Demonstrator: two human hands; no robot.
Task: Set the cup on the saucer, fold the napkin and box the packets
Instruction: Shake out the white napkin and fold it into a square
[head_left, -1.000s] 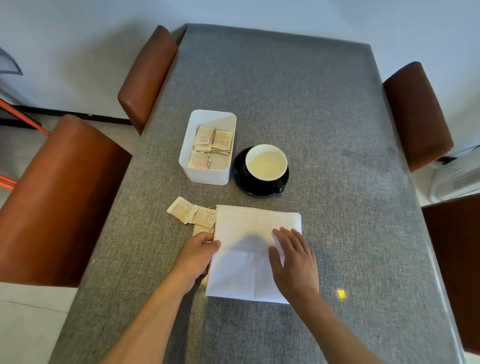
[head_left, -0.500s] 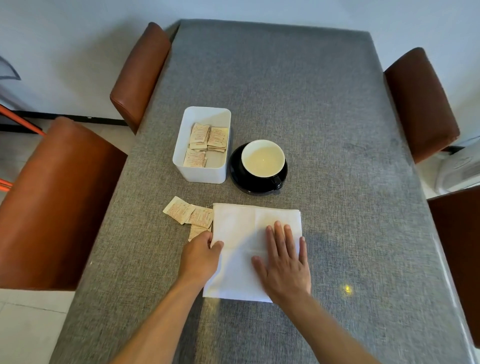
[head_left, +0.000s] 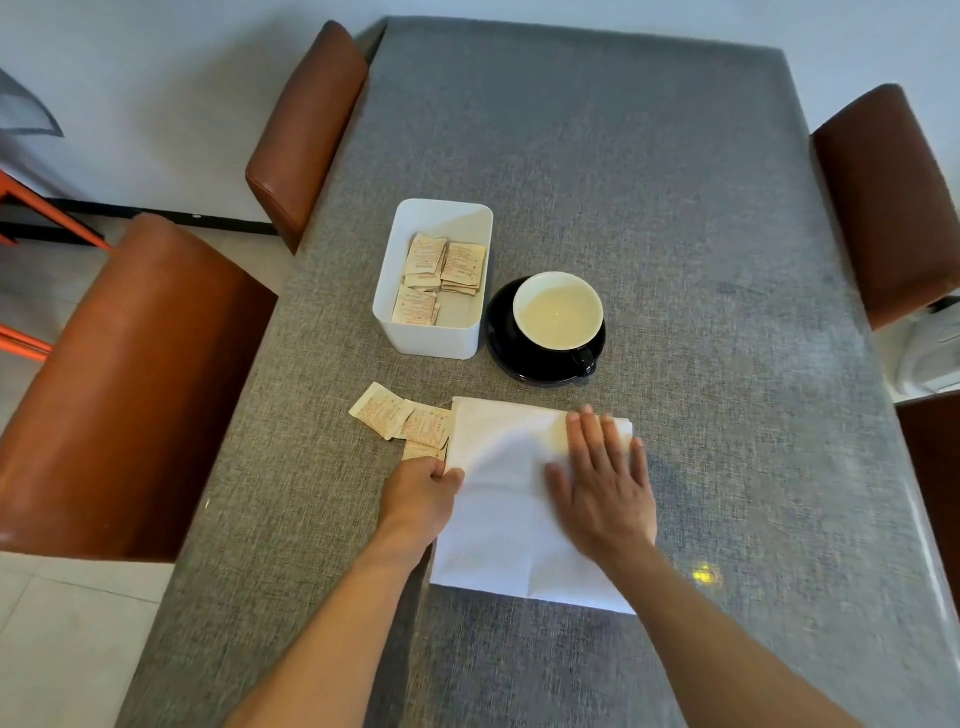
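Sliding forward, right hand (head_left: 602, 483) is pressing flat on the napkin (head_left: 498, 519); left hand (head_left: 421, 493) is seemingly pinching its nearer left edge.

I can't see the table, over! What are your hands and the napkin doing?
Left hand pinching napkin edge, right hand flat on top. Cup on saucer. Loose packets beside napkin, not boxed.

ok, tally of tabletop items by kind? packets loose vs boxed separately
Cup: 1
Saucer: 1
Napkin: 1
White box: 1
Loose packets on the table: 3 visible, beside the napkin's left edge
Packets in the box: stacked and overlapping, exact count cannot be told
Total: 7, plus the boxed packets
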